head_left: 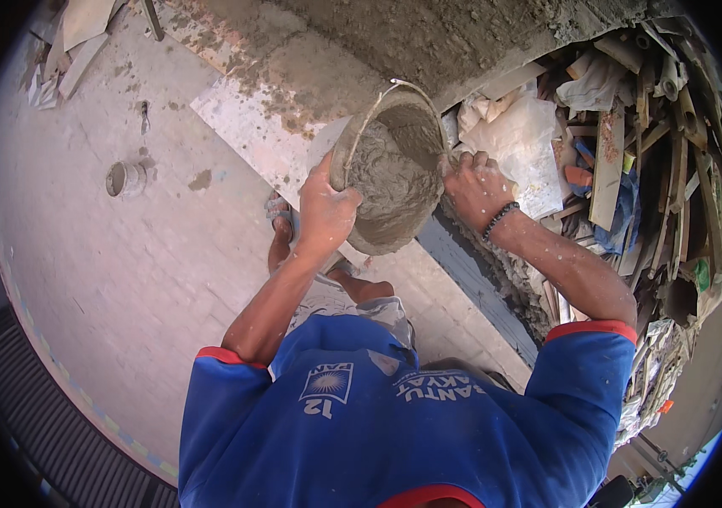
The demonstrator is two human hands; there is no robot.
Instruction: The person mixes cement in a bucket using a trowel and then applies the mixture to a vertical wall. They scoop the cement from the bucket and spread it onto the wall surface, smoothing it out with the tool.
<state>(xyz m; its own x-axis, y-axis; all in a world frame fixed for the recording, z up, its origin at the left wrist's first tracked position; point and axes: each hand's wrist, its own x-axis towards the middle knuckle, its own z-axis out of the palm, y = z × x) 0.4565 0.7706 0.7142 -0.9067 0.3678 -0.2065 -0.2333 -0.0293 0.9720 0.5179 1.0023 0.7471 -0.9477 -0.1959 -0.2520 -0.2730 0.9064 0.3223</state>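
Observation:
A bucket (422, 117) coated with grey cement is held out in front of me, its mouth tipped toward me. Wet mortar (391, 173) fills much of its inside, and a thin wire handle (396, 81) lies along the far rim. My left hand (328, 207) grips the left side of the rim, thumb over the edge and fingers hidden behind the wall. On the right side, my right hand (477, 188) is closed around the rim, a dark beaded bracelet (501, 220) at its wrist. Splashes of cement dot my right hand and forearm.
Beyond the bucket lies a mortar-smeared board (247, 118) beside a bed of wet mortar (429, 38). Scrap wood (608, 165), pipes and plastic sheets pile up at right. A small round container (126, 179) rests on the paved floor (115, 288) at left.

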